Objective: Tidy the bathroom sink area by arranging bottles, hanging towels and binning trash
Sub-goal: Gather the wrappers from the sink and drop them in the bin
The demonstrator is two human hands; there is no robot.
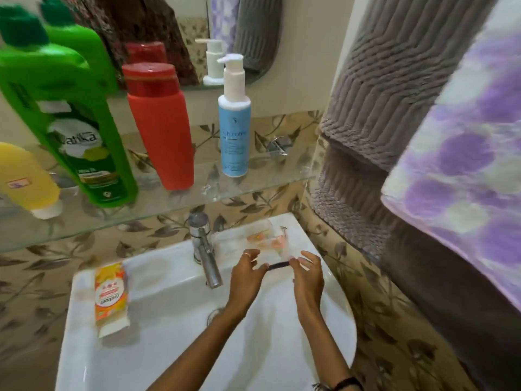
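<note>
A clear plastic wrapper with orange print and a dark strip along its near edge lies on the back right corner of the white sink. My left hand and my right hand both pinch that dark edge, one at each end. An orange and yellow packet lies on the sink's left rim. On the glass shelf stand a yellow bottle, a green bottle, a red bottle and a blue pump bottle.
A chrome tap stands just left of my left hand. A grey towel and a purple patterned towel hang on the right wall. A mirror above the shelf reflects the bottles. A chrome hook sits behind the shelf.
</note>
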